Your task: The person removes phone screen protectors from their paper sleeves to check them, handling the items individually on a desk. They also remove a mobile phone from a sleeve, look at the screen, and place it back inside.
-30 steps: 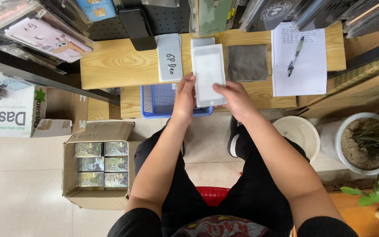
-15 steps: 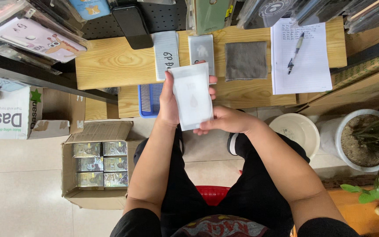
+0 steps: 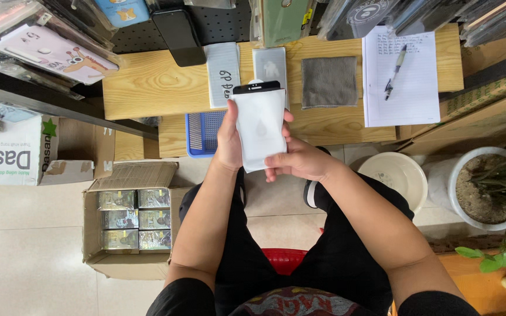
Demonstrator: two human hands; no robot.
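A white paper sleeve is held upright in front of me, above my lap. A thin black-edged glass sheet sticks out of its top. My left hand grips the sleeve's left edge. My right hand holds its lower right corner from below. Behind the sleeve, a wooden bench carries a white packet with handwriting, a clear-fronted packet and a grey cloth.
A written sheet with a pen lies on the bench's right end. A blue basket sits under the bench edge. On the floor stand an open cardboard box of small packs, a white basin and a potted plant.
Both hands lifted the white sleeve off the bench and brought it toward me. The black-edged sheet now shows at the sleeve's top.
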